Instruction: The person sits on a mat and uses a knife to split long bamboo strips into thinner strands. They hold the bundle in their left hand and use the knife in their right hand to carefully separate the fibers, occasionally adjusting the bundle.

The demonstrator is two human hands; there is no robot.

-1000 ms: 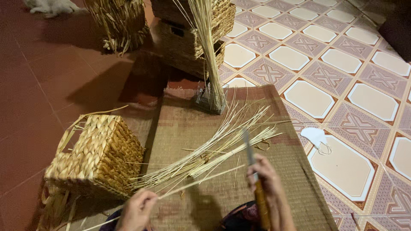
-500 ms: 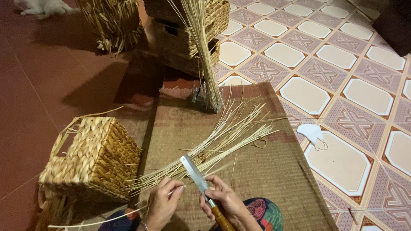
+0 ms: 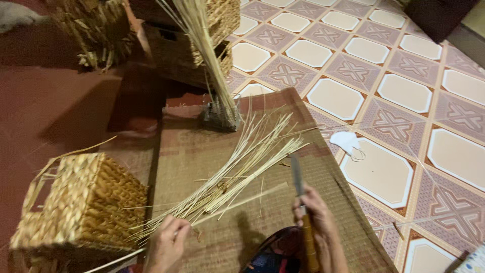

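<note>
My left hand (image 3: 168, 243) pinches the near ends of a bundle of pale straw strands (image 3: 242, 164) that fan out across the brown woven mat (image 3: 323, 182). To its right, my right hand (image 3: 316, 222) grips a knife (image 3: 298, 177) by its wooden handle, blade pointing away from me and held just clear of the strands. A square woven basket (image 3: 83, 202) lies on its side close to my left hand, loose strands sticking out of it.
An upright sheaf of straw (image 3: 212, 65) stands in a small holder at the mat's far end. More woven baskets (image 3: 187, 45) are stacked behind it. A white face mask (image 3: 348, 142) lies on the patterned tiles to the right. Red floor is on the left.
My right hand has swung the knife out to the right, away from my left hand, blade now pointing forward. My left hand dropped lower along the strand ends.
</note>
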